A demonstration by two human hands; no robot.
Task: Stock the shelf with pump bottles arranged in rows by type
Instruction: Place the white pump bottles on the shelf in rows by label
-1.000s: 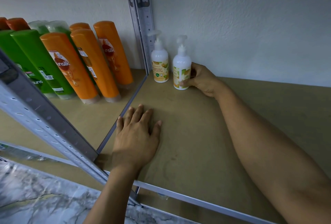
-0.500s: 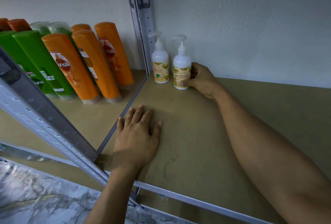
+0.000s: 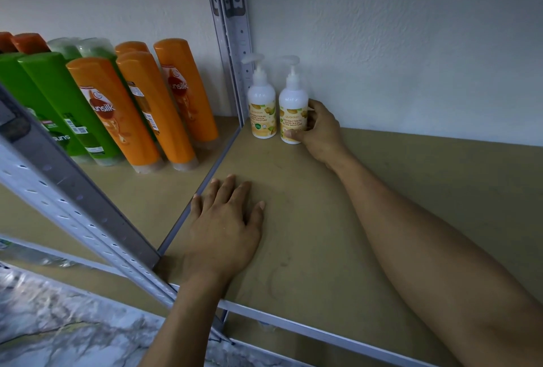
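Pump bottle (image 3: 291, 103) held by right hand (image 3: 321, 135), left hand (image 3: 224, 227) flat on shelf (image 3: 440, 178)

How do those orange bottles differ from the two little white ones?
The orange bottles are tall, with no pump; the white bottles are shorter, pump on top. Orange bottles stand in the left bay, white bottles in the right bay's back corner. No hand touches the orange bottles; the right hand grips one white bottle. Both stand on the shelf.

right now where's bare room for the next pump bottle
Bare shelf board along the wall right of the right hand, and between it and the left hand. Crowded: pump bottles by the post, shampoo bottles leftward.
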